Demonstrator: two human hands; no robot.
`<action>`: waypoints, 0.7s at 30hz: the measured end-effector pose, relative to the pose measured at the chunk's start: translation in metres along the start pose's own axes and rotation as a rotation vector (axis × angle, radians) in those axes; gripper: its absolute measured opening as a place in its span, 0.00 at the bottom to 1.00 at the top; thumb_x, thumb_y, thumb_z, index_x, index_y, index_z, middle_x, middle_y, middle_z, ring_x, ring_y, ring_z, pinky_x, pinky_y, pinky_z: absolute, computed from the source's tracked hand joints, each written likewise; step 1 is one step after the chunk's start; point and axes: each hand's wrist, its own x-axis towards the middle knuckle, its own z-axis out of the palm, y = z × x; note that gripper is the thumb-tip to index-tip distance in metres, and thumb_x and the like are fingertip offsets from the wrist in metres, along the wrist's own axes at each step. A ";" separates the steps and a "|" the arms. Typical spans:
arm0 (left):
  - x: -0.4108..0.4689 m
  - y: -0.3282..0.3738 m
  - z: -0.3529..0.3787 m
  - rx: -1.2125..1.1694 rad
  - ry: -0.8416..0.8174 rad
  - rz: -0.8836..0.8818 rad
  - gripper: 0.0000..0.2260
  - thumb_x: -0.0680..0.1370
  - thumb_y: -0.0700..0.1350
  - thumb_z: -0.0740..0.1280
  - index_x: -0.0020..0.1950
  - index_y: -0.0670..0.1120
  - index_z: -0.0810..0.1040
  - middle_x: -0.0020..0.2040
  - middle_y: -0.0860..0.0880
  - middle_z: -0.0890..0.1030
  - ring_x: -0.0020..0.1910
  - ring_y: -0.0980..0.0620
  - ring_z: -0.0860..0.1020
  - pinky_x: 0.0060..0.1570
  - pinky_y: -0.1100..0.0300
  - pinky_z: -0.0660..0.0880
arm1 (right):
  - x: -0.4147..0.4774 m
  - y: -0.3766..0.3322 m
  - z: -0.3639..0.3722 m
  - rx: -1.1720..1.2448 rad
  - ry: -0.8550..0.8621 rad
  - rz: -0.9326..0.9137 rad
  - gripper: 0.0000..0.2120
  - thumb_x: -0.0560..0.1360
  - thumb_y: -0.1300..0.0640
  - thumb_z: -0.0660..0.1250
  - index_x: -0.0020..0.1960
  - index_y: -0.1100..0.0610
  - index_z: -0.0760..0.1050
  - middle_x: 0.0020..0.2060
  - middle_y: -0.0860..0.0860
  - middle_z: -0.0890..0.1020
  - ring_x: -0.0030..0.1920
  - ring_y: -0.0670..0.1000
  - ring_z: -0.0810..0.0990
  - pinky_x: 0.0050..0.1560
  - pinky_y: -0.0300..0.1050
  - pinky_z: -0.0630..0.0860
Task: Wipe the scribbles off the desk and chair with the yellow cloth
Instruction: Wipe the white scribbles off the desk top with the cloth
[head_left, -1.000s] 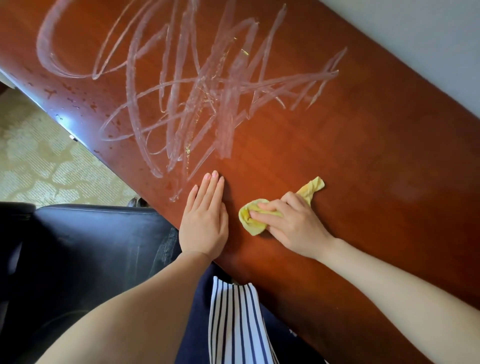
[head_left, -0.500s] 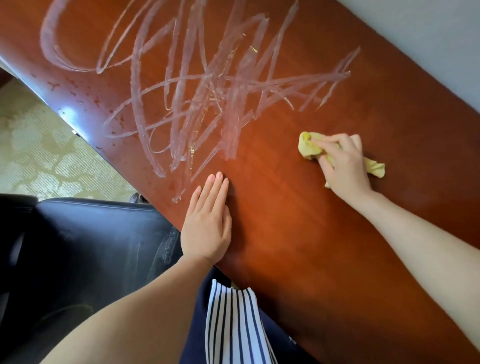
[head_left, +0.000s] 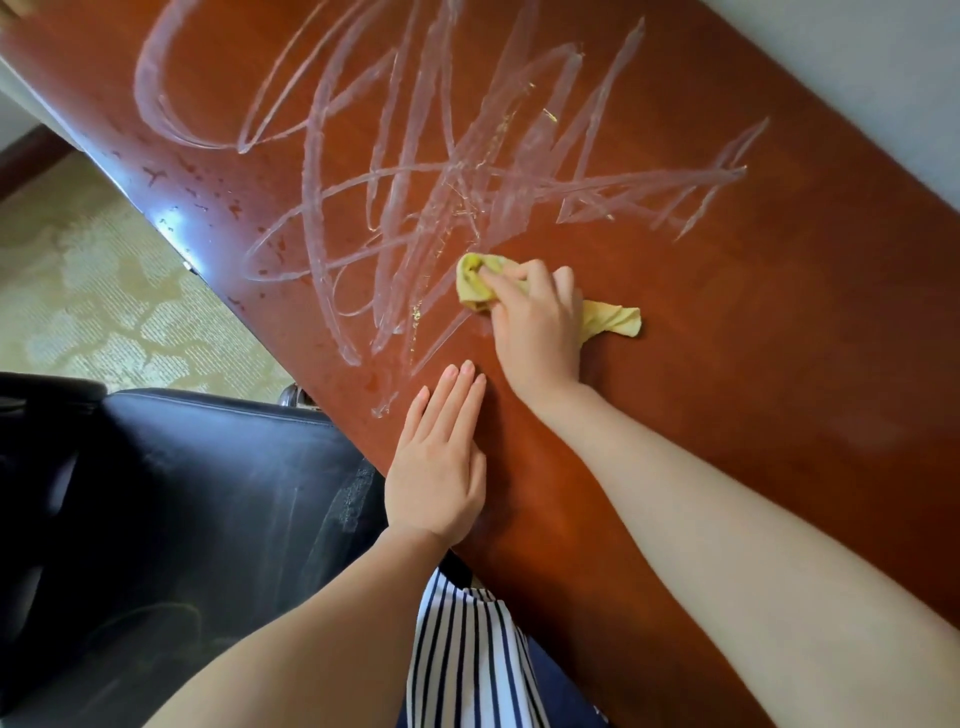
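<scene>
Curling over a bunched yellow cloth (head_left: 475, 286), the fingers (head_left: 519, 275) of the right hand (head_left: 535, 322) grip it and press it to the desk (head_left: 753, 364) at the near edge of the pale scribbles (head_left: 441, 171) — a twisted tail of cloth sticks out past the hand's right side. Just beside that wrist, the left hand (head_left: 436, 467) lies flat on the wood, fingers straight and together, holding nothing. Left of the desk's edge stands a black chair (head_left: 182, 493) with faint pale streaks on it, over patterned carpet (head_left: 104, 312).
</scene>
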 end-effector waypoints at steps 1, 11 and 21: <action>0.000 0.000 0.000 -0.001 0.002 -0.002 0.27 0.74 0.43 0.51 0.75 0.42 0.64 0.75 0.46 0.62 0.76 0.52 0.55 0.75 0.56 0.46 | -0.007 -0.002 -0.001 0.008 -0.012 -0.048 0.16 0.73 0.60 0.62 0.57 0.52 0.81 0.43 0.53 0.79 0.43 0.58 0.73 0.40 0.51 0.73; 0.000 0.000 0.002 -0.026 0.016 0.031 0.24 0.79 0.45 0.49 0.74 0.40 0.65 0.74 0.43 0.65 0.75 0.48 0.58 0.74 0.57 0.44 | -0.094 -0.012 -0.030 0.053 0.054 0.183 0.16 0.72 0.63 0.70 0.58 0.53 0.81 0.46 0.51 0.80 0.43 0.56 0.74 0.41 0.52 0.77; 0.001 0.001 -0.014 -0.043 -0.041 0.087 0.24 0.79 0.50 0.50 0.71 0.42 0.68 0.73 0.44 0.66 0.74 0.43 0.60 0.73 0.49 0.52 | -0.179 -0.003 -0.062 -0.003 0.114 0.275 0.21 0.67 0.67 0.75 0.58 0.55 0.81 0.46 0.51 0.80 0.44 0.55 0.73 0.41 0.52 0.77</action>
